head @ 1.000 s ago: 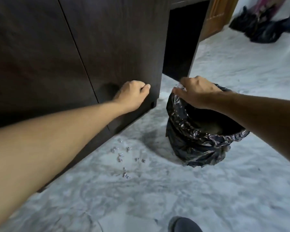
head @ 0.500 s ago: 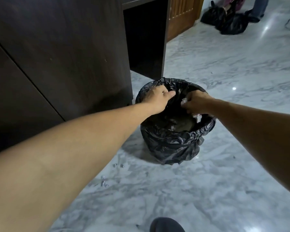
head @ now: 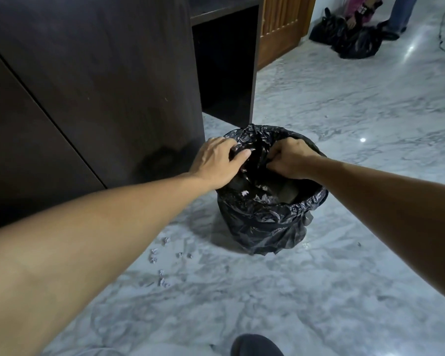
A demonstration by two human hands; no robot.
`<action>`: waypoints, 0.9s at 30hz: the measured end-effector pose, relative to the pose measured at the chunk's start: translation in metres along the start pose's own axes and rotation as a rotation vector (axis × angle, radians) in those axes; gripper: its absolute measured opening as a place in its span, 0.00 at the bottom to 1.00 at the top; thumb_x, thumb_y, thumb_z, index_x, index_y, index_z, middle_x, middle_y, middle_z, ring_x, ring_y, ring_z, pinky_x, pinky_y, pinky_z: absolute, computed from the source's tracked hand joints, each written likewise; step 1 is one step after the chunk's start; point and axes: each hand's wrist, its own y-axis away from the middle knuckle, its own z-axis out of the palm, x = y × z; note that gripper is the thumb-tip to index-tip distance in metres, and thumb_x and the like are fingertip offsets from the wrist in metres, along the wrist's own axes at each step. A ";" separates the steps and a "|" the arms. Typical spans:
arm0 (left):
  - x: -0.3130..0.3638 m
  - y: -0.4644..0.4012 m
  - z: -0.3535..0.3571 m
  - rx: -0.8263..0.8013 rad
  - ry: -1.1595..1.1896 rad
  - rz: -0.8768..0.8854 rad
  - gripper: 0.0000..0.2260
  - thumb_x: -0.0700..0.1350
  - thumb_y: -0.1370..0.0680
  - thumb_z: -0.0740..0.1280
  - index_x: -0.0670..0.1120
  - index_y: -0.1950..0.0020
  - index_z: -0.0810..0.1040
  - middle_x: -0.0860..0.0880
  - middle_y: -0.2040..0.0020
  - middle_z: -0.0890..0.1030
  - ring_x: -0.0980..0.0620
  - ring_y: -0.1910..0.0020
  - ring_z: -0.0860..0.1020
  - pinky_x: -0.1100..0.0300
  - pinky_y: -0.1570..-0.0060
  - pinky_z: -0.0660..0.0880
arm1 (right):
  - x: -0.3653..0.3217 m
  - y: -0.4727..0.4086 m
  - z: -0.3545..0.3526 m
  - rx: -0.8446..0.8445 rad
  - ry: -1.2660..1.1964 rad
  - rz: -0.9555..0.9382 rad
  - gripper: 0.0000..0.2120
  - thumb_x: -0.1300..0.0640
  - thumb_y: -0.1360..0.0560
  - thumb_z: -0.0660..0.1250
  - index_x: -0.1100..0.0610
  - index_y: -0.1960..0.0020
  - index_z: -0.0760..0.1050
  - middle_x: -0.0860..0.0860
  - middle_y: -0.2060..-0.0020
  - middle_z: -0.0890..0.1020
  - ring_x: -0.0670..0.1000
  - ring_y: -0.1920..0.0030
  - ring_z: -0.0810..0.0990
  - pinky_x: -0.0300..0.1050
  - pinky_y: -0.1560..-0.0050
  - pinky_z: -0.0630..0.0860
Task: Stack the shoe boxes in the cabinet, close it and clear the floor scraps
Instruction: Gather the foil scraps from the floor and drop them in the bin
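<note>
A bin lined with a black bag (head: 267, 222) stands on the marble floor beside the dark cabinet (head: 100, 86), whose doors are closed. My left hand (head: 216, 163) grips the bag's bunched rim on the left side. Over the bin's mouth hovers my right hand (head: 290, 160), fingers curled downward, with nothing showing in them. White paper scraps (head: 265, 196) lie inside the bin. Several small crumpled scraps (head: 165, 255) remain scattered on the floor left of the bin, near the cabinet's base. No shoe boxes are in sight.
An open dark niche (head: 224, 73) sits right of the cabinet doors, then a wooden door (head: 280, 27). Black bags (head: 355, 39) and a person's legs (head: 398, 16) are at the far right. My shoe (head: 254, 345) shows at the bottom edge.
My left hand left the cabinet door and took hold of the bag's rim. My right hand moved over the bin's mouth, and white scraps dropped from it into the bin.
</note>
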 end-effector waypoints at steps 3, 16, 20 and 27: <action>-0.018 0.017 -0.023 -0.027 -0.088 -0.017 0.23 0.59 0.20 0.58 0.44 0.36 0.75 0.44 0.38 0.78 0.43 0.36 0.71 0.49 0.33 0.63 | -0.028 0.004 0.000 0.002 -0.025 -0.111 0.09 0.54 0.29 0.69 0.50 0.49 0.80 0.54 0.50 0.82 0.53 0.49 0.79 0.41 0.50 0.75; -0.150 0.121 -0.045 -0.392 -0.181 -0.280 0.39 0.67 0.28 0.65 0.44 0.26 0.63 0.44 0.28 0.69 0.43 0.30 0.68 0.49 0.34 0.67 | -0.141 0.041 0.075 -0.122 0.304 -0.565 0.20 0.53 0.25 0.64 0.54 0.34 0.71 0.54 0.39 0.77 0.58 0.39 0.76 0.50 0.42 0.74; -0.188 0.165 -0.003 -0.410 -0.099 -0.362 0.53 0.77 0.40 0.65 0.47 0.24 0.57 0.47 0.26 0.64 0.45 0.27 0.63 0.46 0.30 0.61 | -0.129 0.045 0.141 -0.335 0.414 -0.490 0.25 0.49 0.25 0.65 0.56 0.31 0.65 0.57 0.36 0.73 0.60 0.37 0.74 0.51 0.40 0.73; -0.222 0.215 0.071 -0.493 -0.170 -0.442 0.63 0.76 0.40 0.66 0.46 0.21 0.37 0.46 0.21 0.35 0.46 0.22 0.37 0.45 0.24 0.40 | -0.077 0.067 0.238 -0.485 0.440 -0.417 0.43 0.34 0.25 0.59 0.57 0.22 0.48 0.57 0.23 0.52 0.58 0.23 0.54 0.56 0.26 0.57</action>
